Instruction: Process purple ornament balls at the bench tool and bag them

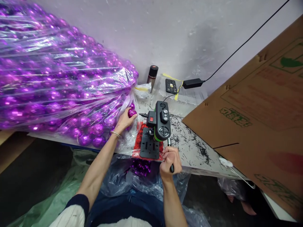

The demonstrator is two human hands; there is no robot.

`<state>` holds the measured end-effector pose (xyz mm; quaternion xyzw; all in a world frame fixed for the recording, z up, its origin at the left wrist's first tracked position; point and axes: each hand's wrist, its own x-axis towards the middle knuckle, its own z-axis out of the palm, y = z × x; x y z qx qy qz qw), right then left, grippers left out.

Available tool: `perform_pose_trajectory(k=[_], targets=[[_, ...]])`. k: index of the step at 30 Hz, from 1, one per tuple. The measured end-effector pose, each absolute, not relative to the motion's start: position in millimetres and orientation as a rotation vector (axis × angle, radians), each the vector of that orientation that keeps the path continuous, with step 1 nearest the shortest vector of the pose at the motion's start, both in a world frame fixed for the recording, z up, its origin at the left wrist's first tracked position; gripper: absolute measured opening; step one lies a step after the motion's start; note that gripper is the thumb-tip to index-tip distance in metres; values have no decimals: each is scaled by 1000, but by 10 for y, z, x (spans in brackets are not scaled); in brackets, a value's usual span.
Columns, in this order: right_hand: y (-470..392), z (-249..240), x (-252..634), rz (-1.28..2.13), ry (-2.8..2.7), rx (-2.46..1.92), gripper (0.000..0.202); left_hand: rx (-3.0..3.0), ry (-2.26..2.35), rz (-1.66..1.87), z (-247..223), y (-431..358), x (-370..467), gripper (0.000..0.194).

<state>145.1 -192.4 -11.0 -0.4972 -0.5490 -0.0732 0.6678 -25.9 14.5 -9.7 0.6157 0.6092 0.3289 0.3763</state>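
- Purple balls, or scraps of the same shine [141, 167], lie nearest, in clear plastic below the tabletop's [189, 159] front edge; too little shows to tell whether these are finished pieces.
- At the front edge, the right hand [170, 160] is closed round the machine's handle [172, 168].
- Just in from that edge, a dark metal plate [150, 149] rests on a red mat [138, 145]; no ball shows on it.
- Farther in, the left hand [125, 121] pinches one purple ball [132, 113] between thumb and fingertips, left of the machine [163, 121] and apart from it. I judge this ball not yet worked; the pale spot on it is too small to read.
- Black scraps [201, 149] litter the tabletop right of the machine, which suggests a good deal is done already.
- Over the tabletop's left end, a big clear bag [104, 80] bulges with purple balls; if these are unworked, most of the job is left.
- Toward the back edge, by the wall, stand a bottle [152, 77] and a power brick [193, 83], seemingly outside the work.
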Motion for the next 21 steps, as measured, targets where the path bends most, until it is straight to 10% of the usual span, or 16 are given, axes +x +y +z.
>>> perform_pose_trajectory(k=[8, 21], targets=[[-1851, 166, 1454, -180, -1192, -1094, 44, 632, 841, 1018, -202, -682, -365, 47], [-1827, 304, 1458, -159, -1191, -1112, 44, 586, 893, 840, -451, -1214, -167, 73]])
